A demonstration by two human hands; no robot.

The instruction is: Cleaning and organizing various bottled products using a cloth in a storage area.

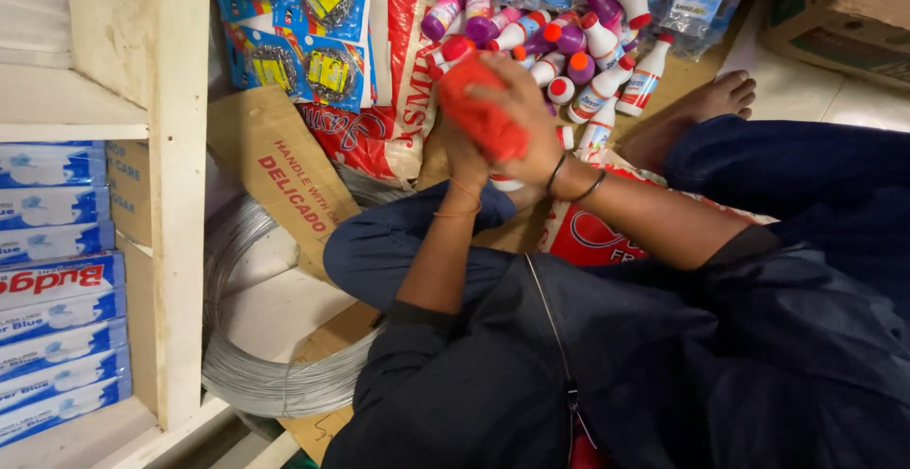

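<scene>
1. Right now I see both of my hands wrapped around one red bottle (479, 109), held up above my folded knee (379, 246).
2. My right hand (517, 99) lies over the top and far side of that bottle, fingers curled tight onto it; two dark bangles (573, 180) sit on that wrist.
3. My left hand (464, 152) comes up from below, pressed against the bottle's underside; most of its fingers are hidden behind the red body, so I cannot tell exactly how they close, only that the hand bears on the bottle. An orange thread (460, 199) circles that wrist.
4. Just beyond the red bottle lies a heap of small bottles (569, 47), white and purple with red and orange caps, tumbled on the floor.
5. Left of the red bottle, a red-and-white sack (393, 99) lies flat, and past it hang blue blister packs of scouring pads (303, 24).
6. Below and left of the bottle, a cardboard flap (275, 166) leans by a coil of grey wire (256, 374).
7. Far left of the bottle stands a cream shelf post (175, 204) with stacked blue-and-white packets (57, 289) behind it.
8. To the right of the bottle, my bare foot (706, 104) rests on the floor beside the heap.
</scene>
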